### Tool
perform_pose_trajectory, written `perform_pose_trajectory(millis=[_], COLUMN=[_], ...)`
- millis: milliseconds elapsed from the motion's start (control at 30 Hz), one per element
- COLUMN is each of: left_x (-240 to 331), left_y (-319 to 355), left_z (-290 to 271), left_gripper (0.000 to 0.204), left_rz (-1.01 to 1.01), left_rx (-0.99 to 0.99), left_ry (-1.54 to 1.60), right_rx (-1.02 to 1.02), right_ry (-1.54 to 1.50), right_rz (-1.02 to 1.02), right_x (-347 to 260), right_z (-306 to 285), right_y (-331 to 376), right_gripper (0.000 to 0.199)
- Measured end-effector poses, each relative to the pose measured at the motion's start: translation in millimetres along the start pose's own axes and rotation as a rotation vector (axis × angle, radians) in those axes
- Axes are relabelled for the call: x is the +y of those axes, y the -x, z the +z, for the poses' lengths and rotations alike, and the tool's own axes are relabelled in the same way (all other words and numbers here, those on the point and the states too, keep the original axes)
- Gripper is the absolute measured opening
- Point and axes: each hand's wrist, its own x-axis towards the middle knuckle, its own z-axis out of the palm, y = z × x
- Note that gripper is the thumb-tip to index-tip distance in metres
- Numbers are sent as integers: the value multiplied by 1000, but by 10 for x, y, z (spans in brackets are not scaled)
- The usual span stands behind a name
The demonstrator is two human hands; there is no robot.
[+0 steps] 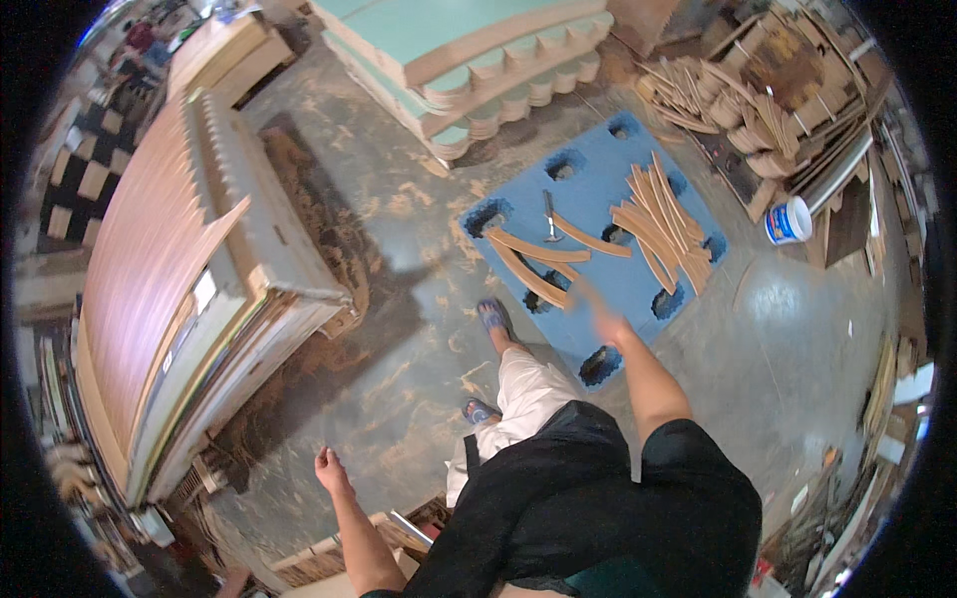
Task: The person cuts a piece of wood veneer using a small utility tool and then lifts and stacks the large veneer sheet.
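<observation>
My right hand (610,327) is over the near part of a blue pallet (558,329), its fingers smeared by motion. Close by it lie curved wooden strips (538,282), with another strip (593,240) a little farther away. A hammer (550,217) rests on the pallet beyond them, its head toward me. Several more curved strips (658,224) are heaped on the pallet's right side. Out to the left, my left hand (329,468) hangs low above the floor, fingers curled in, with nothing visible in them. It touches none of the things around it.
At left stands a long stack of curved wood panels (164,269). Ahead is a pale green panel stack with scalloped edges (469,60). A white bucket (788,221) stands right of the pallet, near piled wood offcuts (738,110). Sawdust streaks the grey floor (399,329).
</observation>
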Motion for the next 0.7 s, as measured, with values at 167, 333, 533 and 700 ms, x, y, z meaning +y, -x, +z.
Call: perform_pose_trajectory(millis=[167, 333, 533, 700], left_x=[970, 962, 1092, 1313], left_y=[175, 253, 66, -11], left_z=[768, 1110, 997, 1069], left_gripper=[34, 36, 31, 26], left_rz=[253, -13, -46, -109], left_rx=[-218, -413, -618, -591], left_ry=[-649, -1202, -1228, -1175], right_rx=[37, 29, 141, 446], right_ry=[240, -225, -1286, -1316], right_rz=[-381, -245, 143, 244], right_x=[-493, -698, -1058, -1116], right_z=[591, 1038, 1522, 1664], right_y=[-1493, -3168, -4968, -5980], right_gripper=[15, 27, 22, 38])
